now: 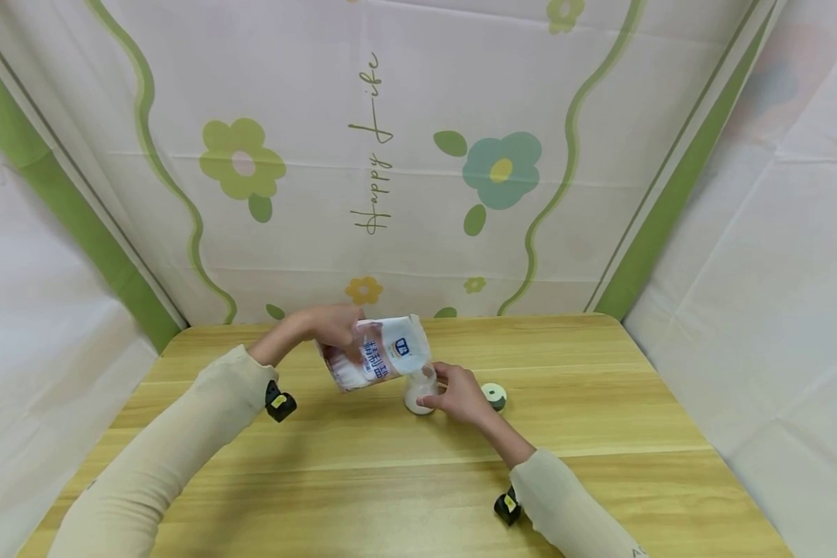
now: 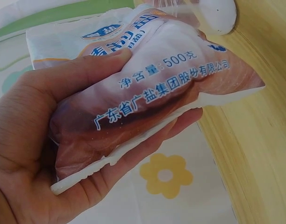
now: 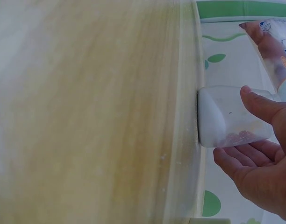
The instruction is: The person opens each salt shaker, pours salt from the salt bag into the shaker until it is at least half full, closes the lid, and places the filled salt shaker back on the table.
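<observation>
My left hand (image 1: 335,325) grips a printed plastic bag of salt (image 1: 380,358) above the table, tilted with its white end down to the right. In the left wrist view the thumb lies across the bag (image 2: 147,88) and the fingers curl underneath. The low end of the bag meets the mouth of a small clear jar (image 1: 418,397). White contents fill the lower part of the jar (image 3: 222,116), which stands upright on the table. Around its side, my right hand (image 1: 463,394) holds it between thumb and fingers.
Right behind the right hand lies a round white-and-green lid (image 1: 494,397) on the wooden table (image 1: 565,480). A few white grains dot the tabletop near the jar. A flower-printed curtain (image 1: 307,178) hangs along the table's far edge, with white fabric at both sides.
</observation>
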The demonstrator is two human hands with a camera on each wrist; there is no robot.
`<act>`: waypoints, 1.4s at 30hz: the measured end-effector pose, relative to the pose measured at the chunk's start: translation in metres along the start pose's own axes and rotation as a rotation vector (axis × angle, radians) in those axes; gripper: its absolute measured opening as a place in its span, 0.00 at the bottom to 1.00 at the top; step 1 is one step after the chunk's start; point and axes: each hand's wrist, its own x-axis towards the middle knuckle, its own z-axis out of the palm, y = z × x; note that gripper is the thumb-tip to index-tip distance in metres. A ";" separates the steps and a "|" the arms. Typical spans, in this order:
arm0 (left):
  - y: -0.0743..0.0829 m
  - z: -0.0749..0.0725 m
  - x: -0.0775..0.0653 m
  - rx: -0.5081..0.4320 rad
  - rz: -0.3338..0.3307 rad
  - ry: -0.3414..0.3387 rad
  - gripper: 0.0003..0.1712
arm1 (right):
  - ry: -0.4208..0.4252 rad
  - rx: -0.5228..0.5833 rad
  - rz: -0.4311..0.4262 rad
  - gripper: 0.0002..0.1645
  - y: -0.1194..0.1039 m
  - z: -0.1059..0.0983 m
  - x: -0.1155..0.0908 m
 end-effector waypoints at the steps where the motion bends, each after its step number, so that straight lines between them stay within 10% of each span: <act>1: 0.000 0.000 0.000 0.001 -0.006 0.002 0.11 | 0.001 0.000 0.001 0.34 0.000 0.000 0.000; 42: 0.001 -0.002 0.004 0.022 -0.029 -0.009 0.11 | -0.018 0.003 0.005 0.34 0.003 -0.001 0.001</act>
